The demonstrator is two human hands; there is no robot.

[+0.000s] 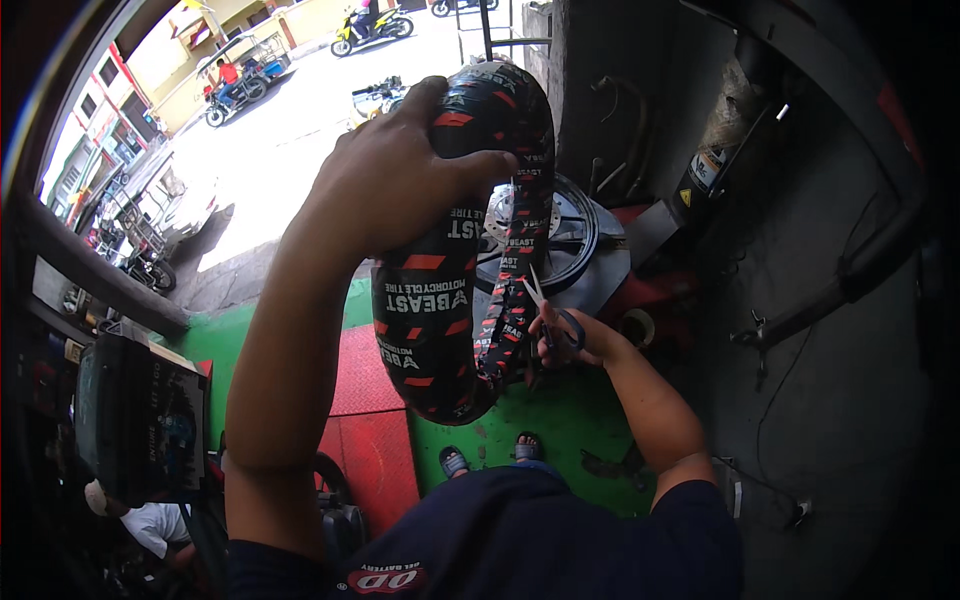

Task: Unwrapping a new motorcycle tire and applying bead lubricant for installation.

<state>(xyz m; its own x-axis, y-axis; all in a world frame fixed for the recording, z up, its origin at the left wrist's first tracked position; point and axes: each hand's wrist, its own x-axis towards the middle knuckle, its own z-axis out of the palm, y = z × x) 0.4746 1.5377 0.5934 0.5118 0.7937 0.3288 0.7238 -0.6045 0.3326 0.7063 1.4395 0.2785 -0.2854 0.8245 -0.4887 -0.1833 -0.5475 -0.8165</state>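
Note:
A motorcycle tire [425, 290], wrapped in black plastic with red and white printing, is held upright in front of me. My left hand [400, 165] grips its upper left side, with the thumb reaching over toward the central hole. In my right hand [570, 335] is a pair of scissors [540, 295] with dark handle loops. Their blades point up and lie close to the wrapping on the tire's right inner side. Whether the blades touch the wrapping I cannot tell. Behind the tire, a motorcycle wheel rim [575, 240] with a brake disc lies on a machine.
A red metal plate [370, 450] lies on the green floor [480, 455]. To the right rises a machine arm with a cylinder [722, 125]. A dark case [140, 420] stands at left, near another person in a white shirt [155, 525]. Motorcycles [370, 28] are on the street outside.

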